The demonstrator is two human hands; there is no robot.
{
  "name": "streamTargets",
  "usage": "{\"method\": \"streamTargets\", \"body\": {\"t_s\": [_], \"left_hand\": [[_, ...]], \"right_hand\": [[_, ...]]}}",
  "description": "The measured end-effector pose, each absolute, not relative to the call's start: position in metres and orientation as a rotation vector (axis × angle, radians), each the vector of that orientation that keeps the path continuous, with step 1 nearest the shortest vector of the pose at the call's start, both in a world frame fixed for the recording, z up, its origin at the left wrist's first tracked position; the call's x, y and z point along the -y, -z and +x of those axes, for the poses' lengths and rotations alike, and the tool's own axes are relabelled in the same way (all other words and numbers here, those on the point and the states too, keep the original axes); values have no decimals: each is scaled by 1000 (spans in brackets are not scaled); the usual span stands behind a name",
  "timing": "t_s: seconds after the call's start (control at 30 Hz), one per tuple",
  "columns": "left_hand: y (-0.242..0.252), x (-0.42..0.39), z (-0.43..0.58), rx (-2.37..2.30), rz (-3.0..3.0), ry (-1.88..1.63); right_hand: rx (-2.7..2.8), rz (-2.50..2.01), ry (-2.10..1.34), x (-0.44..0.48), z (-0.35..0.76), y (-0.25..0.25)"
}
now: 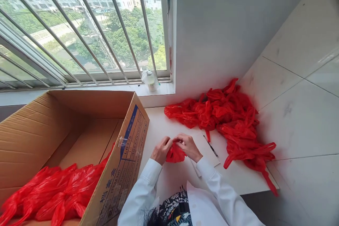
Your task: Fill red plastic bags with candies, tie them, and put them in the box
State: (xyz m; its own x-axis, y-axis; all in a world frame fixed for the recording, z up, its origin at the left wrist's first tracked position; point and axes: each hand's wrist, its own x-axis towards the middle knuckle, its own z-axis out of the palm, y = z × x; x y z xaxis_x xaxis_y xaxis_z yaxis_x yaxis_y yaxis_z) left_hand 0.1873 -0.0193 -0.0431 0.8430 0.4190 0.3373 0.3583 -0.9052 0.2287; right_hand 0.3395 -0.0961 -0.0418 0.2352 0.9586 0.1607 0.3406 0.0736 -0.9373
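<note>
Both hands meet over the white table, close in front of my body. My left hand pinches the upper left part of a red plastic bag. On the other side, my right hand has its fingers closed on the same bag's top. The bag bunches and hangs below my fingers; its opening and anything inside cannot be made out. Just right of my right hand lie white paper sheets with a dark pen on them.
A heap of red plastic bags lies along the wall at the back right, some hanging over the table edge. A large cardboard box on the left holds more red bags. A wrapped cup stands on the sill by the barred window.
</note>
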Motion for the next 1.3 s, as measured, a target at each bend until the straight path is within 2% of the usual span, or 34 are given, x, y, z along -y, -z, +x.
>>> {"method": "streamTargets", "body": {"t_s": [0.17, 0.43, 0.6, 0.8, 0.9, 1.07, 1.17, 1.3], "left_hand": [[60, 13, 188, -663, 2844, -617], [142, 31, 142, -1112, 2639, -382], [156, 48, 122, -1174, 2420, -267], [136, 60, 147, -1136, 2382, -111], [127, 60, 162, -1189, 2317, 24], [96, 73, 152, -1278, 2240, -26], [56, 96, 132, -1266, 2182, -148], [2, 120, 100, -1321, 2212, -346]], "right_hand": [[1338, -1548, -617, 95, 341, 52], [1232, -2071, -600, 107, 368, 134], [1367, -2186, -592, 122, 360, 139], [1874, -2102, -411, 119, 320, 125], [1984, -2055, -558, 116, 307, 134], [1848, -2100, -705, 112, 314, 144], [1702, -2071, -676, 106, 324, 126], [1879, -1831, -736, 98, 327, 69]]}}
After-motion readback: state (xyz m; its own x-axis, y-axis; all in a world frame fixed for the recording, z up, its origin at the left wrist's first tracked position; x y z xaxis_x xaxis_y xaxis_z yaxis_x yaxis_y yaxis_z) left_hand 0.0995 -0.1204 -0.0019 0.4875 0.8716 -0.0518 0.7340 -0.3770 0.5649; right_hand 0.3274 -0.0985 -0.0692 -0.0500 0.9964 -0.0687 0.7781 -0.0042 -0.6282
